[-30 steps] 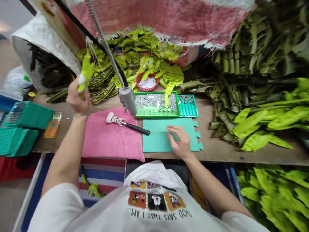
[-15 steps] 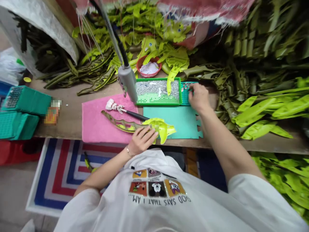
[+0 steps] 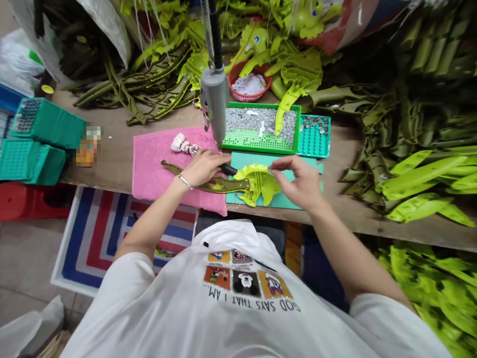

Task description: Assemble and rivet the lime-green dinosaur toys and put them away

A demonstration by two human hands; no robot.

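Observation:
My left hand (image 3: 204, 170) is curled over a tool with a black handle (image 3: 228, 169) and a white wrapped end (image 3: 183, 144); some of its fingers' undersides are hidden. Just below that hand lies an olive-brown slotted plastic strip (image 3: 231, 185). The strip's right end overlaps a yellow-green moulded plastic piece (image 3: 264, 185) on the teal mat. Thumb and forefinger of my right hand (image 3: 301, 183) pinch together at this piece's upper right edge. A tiny pale speck shows at the fingertips, too small to name.
A green tray (image 3: 261, 149) of small metal pieces and a teal tray (image 3: 315, 144) with round pieces stand behind the mat. A grey lamp-like head (image 3: 215, 102) hangs above. Pink cloth (image 3: 149, 164) lies left; plastic parts (image 3: 425, 181) pile up right.
My right hand has left the teal tray and come to the yellow-green piece. My left hand has moved off that piece onto the black-handled tool. The whole view has shifted slightly.

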